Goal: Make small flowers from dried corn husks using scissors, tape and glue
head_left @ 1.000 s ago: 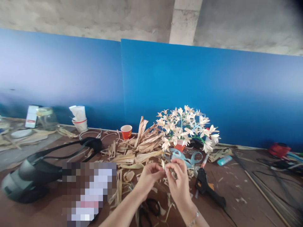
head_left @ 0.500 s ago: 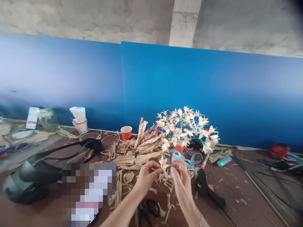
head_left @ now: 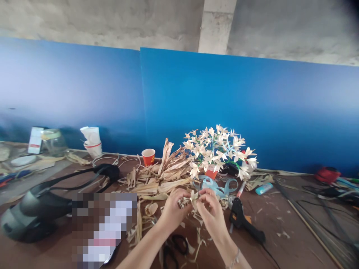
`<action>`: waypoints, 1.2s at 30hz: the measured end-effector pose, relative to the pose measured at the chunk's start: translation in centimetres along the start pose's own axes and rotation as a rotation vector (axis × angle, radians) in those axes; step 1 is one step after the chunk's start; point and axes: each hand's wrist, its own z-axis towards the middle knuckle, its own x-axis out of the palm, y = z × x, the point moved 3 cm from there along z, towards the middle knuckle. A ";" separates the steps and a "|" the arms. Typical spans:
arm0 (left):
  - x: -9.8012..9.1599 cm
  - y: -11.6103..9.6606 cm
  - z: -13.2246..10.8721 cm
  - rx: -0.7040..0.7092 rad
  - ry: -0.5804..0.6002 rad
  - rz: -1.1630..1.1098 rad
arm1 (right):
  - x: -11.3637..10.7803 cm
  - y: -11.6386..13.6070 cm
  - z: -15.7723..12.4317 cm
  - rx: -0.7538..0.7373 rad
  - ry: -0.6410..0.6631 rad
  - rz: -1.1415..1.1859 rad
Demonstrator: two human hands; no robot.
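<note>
Both my hands meet over the brown table (head_left: 280, 239), pinching a small pale husk flower (head_left: 193, 197) between their fingertips. My left hand (head_left: 172, 210) grips it from the left and my right hand (head_left: 211, 212) from the right, fingers curled. Just behind them stands a bouquet of similar white husk flowers (head_left: 218, 149) in an orange cup. A heap of dry corn husks (head_left: 161, 175) lies to the left of it. Black scissors (head_left: 175, 248) rest under my forearms.
A black glue gun (head_left: 244, 222) lies right of my hands, light blue ribbon (head_left: 217, 185) behind them. A red paper cup (head_left: 148, 156), a black bag (head_left: 42, 205), stacked white cups (head_left: 92, 140) and a glass jar (head_left: 54, 141) sit left. Thin rods (head_left: 314, 228) and cables lie right.
My hands have drawn closer together around the husk flower and dropped slightly; the flower is now more enclosed by the fingers. The view shifted a little.
</note>
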 end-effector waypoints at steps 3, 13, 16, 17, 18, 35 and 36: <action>-0.1 -0.3 0.0 0.069 -0.002 0.023 | -0.1 0.5 -0.1 -0.059 0.024 -0.048; 0.0 -0.1 -0.2 0.068 -0.039 -0.066 | -0.2 0.4 0.0 0.008 0.001 0.046; 0.0 -0.2 -0.2 0.061 -0.032 -0.092 | -0.1 0.4 0.1 0.009 0.003 0.090; 0.0 -0.2 -0.3 0.058 -0.030 -0.097 | -0.1 0.3 0.1 0.009 0.006 0.102; 0.0 -0.2 -0.3 0.055 -0.031 -0.101 | -0.1 0.3 0.2 0.009 0.010 0.108; 0.0 -1.0 -0.4 0.202 -0.077 0.193 | 0.5 2.0 -1.5 -0.339 -0.154 -0.373; 0.0 -1.0 -0.4 0.199 -0.072 0.193 | 0.6 2.0 -1.5 -0.339 -0.150 -0.379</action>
